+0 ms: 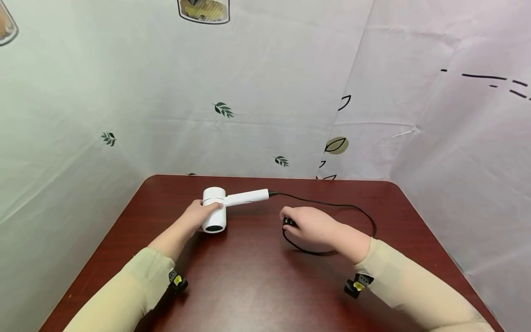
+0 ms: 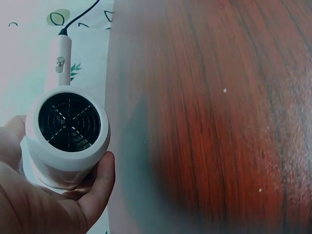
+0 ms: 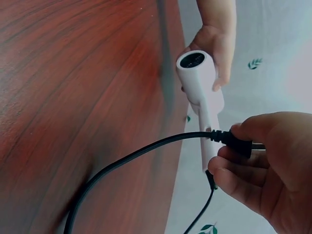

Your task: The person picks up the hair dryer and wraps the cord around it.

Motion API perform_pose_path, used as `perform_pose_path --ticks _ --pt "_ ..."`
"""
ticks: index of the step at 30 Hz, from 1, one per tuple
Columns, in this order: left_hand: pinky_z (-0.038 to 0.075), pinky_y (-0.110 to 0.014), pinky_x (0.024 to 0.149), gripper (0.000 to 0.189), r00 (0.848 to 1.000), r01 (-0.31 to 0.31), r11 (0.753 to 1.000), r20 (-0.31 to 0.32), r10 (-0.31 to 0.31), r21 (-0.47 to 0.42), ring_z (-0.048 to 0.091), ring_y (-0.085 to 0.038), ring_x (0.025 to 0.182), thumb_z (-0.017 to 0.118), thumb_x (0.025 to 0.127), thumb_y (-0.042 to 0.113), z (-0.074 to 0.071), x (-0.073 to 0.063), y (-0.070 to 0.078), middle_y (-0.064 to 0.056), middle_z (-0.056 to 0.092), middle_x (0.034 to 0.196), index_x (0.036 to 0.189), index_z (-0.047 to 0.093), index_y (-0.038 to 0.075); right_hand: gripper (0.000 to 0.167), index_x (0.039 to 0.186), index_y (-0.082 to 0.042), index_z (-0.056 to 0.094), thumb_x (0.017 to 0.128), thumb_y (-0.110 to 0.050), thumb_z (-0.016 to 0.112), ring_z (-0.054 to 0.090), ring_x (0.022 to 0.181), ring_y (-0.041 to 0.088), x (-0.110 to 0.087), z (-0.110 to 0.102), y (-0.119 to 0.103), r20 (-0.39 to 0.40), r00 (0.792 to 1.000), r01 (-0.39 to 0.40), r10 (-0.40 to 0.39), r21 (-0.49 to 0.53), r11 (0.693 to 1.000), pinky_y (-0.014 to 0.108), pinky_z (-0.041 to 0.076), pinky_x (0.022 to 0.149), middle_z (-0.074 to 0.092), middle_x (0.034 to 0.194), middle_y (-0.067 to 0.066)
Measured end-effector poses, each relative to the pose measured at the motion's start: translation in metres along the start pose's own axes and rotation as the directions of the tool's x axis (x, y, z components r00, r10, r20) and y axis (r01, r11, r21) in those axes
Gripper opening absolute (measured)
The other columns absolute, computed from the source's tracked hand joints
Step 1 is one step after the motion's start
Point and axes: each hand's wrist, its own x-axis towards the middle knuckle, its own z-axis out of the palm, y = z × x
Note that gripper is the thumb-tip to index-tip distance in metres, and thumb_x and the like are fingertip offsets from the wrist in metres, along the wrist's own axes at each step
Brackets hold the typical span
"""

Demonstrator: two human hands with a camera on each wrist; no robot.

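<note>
A white hair dryer (image 1: 247, 198) is held in my left hand (image 1: 199, 215), which wraps round its barrel with the thumb on top. In the left wrist view its dark round grille (image 2: 69, 123) faces the camera, and the handle (image 2: 59, 56) with a small switch points away. My right hand (image 1: 311, 224) pinches the black plug (image 3: 237, 144) between thumb and fingers; a metal prong shows at its end. From the handle's tip the black cord (image 1: 323, 201) loops rightward over the table and back to the plug.
The dark red wooden table (image 1: 244, 286) has rounded far corners. Pale wall sheeting (image 1: 265, 83) with printed leaves stands behind it and along both sides. A black wrist device with a yellow mark sits at each sleeve cuff.
</note>
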Motion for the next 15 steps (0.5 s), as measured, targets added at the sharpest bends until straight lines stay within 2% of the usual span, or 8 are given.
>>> perform_pose_path --ticks 8,15 --pt "0.056 -0.038 0.068 0.079 1.0 -0.024 1.0 -0.005 0.024 0.004 0.061 -0.03 0.098 0.065 0.09 0.042 0.006 -0.006 0.002 -0.026 0.051 0.124 0.139 0.033 -0.011 0.013 0.106 -0.016 0.058 0.095 -0.018 0.064 0.054 0.073 0.004 0.008 -0.003 -0.005 0.003 1.0 -0.003 0.003 0.045 0.999 0.028 0.049 0.071 0.059 0.087 -0.012" --pt "0.057 -0.037 0.068 0.077 1.0 -0.022 1.0 0.005 0.022 -0.012 0.063 -0.028 0.096 0.066 0.09 0.041 0.013 -0.011 0.004 -0.025 0.053 0.123 0.14 0.035 -0.009 0.014 0.105 -0.018 0.058 0.094 -0.019 0.067 0.053 0.073 0.005 0.017 -0.005 -0.01 0.008 1.0 -0.008 0.007 0.092 0.996 0.026 0.047 0.07 0.059 0.088 -0.012"
